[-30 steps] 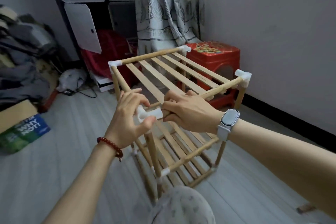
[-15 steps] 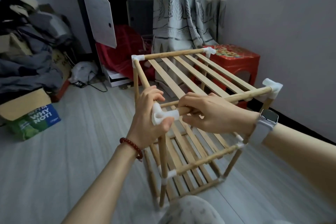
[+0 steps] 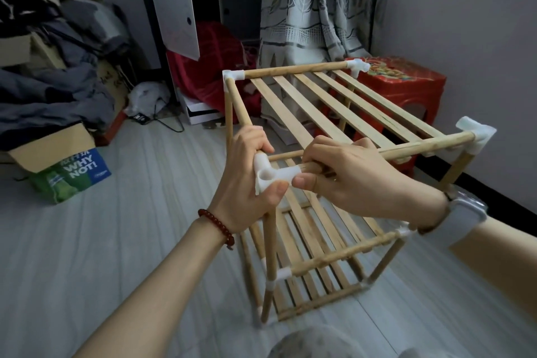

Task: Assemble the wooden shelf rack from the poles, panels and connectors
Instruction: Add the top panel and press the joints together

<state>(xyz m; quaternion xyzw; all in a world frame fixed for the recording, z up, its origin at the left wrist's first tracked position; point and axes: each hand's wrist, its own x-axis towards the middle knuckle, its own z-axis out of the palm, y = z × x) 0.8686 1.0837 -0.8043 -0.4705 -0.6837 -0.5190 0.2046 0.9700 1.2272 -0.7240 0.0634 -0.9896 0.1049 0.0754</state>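
Two hands work at the near left top corner of the wooden shelf rack (image 3: 334, 171), which stands on the floor (image 3: 116, 241). Left hand (image 3: 247, 180) fingers grasp the white connector (image 3: 271, 173); right hand (image 3: 345, 180) fingers grasp the front pole (image 3: 421, 145) entering it.

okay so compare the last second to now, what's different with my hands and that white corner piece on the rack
The white corner connector has tilted: one of its open sockets now faces up toward the camera, where earlier it looked seated on the upright. Nothing was let go. The left hand still grips the connector and the right hand still holds the front pole at its near end. The rack's other corners look unchanged.
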